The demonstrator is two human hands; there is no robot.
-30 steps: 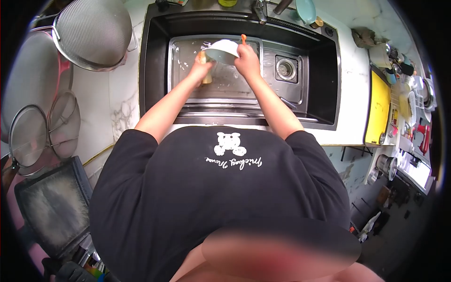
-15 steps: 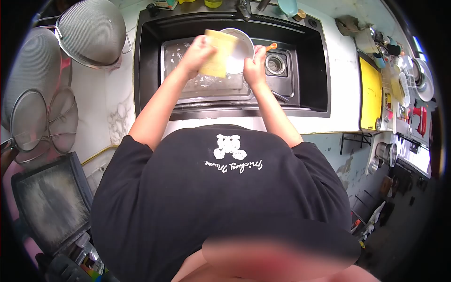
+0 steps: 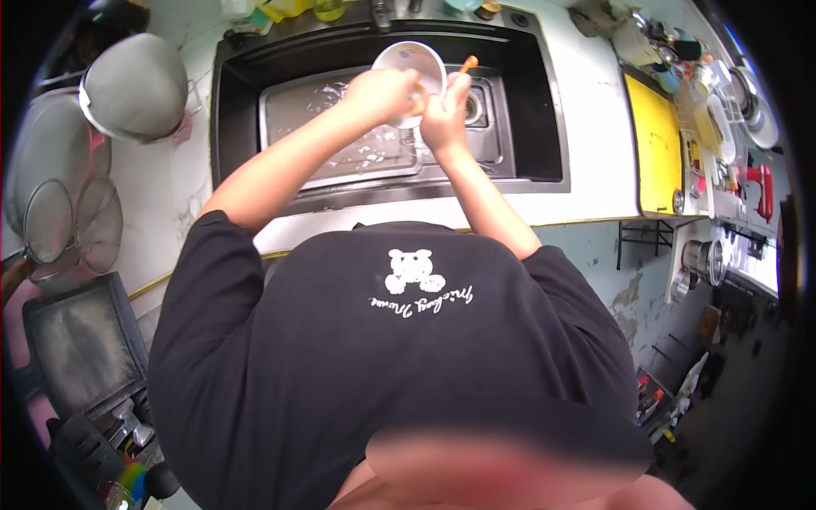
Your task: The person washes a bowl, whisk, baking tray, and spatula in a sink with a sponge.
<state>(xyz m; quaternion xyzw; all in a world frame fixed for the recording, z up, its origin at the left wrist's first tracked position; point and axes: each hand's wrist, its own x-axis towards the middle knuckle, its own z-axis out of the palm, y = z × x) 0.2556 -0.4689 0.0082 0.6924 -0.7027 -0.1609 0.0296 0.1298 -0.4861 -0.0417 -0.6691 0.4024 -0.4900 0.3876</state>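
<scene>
White bowl [image 3: 414, 56] in right hand [image 3: 444, 121] overhangs wet sink [image 3: 537, 140].

white bowl [image 3: 414, 59], held tilted above the sink [image 3: 537, 119]
its round mouth open to view, small coloured marks on the pale inner wall, the nearer side partly hidden; an orange piece [image 3: 470, 63] juts out just right of the rim

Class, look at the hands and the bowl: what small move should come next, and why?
Probably a slight turn of the bowl with the right hand, which grips its side. The left hand reaches over the bowl's left part, so turning might bring another stretch beneath it.
</scene>
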